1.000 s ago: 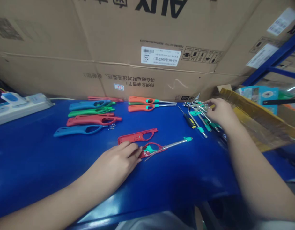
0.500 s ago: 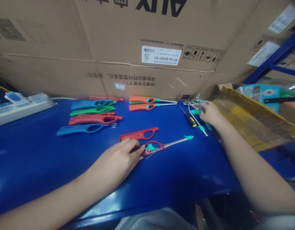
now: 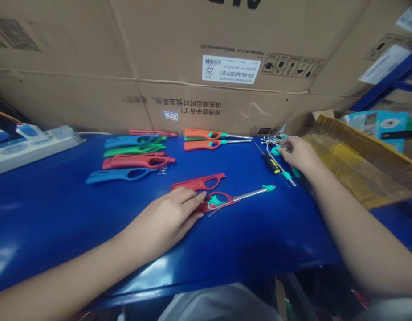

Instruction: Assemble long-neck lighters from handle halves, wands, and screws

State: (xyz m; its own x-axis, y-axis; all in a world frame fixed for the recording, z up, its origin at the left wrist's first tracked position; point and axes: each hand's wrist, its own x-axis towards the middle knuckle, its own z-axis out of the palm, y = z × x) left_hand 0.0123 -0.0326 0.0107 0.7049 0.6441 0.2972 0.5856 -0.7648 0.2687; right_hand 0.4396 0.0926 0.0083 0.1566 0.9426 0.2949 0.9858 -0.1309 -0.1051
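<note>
My left hand grips the handle end of a red gas lighter half-shell lying on the blue table. A teal trigger, thin wires and a metal tube with a teal tip sit in it. Just behind lies the other red half-shell, its handle end near my fingers. My right hand is at the pile of small wired teal parts, fingertips closed together; what they hold is hard to make out. Beside it are a black-and-yellow screwdriver and a loose metal tube.
Blue, green and red lighter shells lie at the left, with small screws beside them. Orange lighters lie at the back against a cardboard box. A power strip stands far left, a taped carton right.
The view has shifted slightly. My right fingers have drawn closer together over the small parts. My left hand stays on the red half-shell.
</note>
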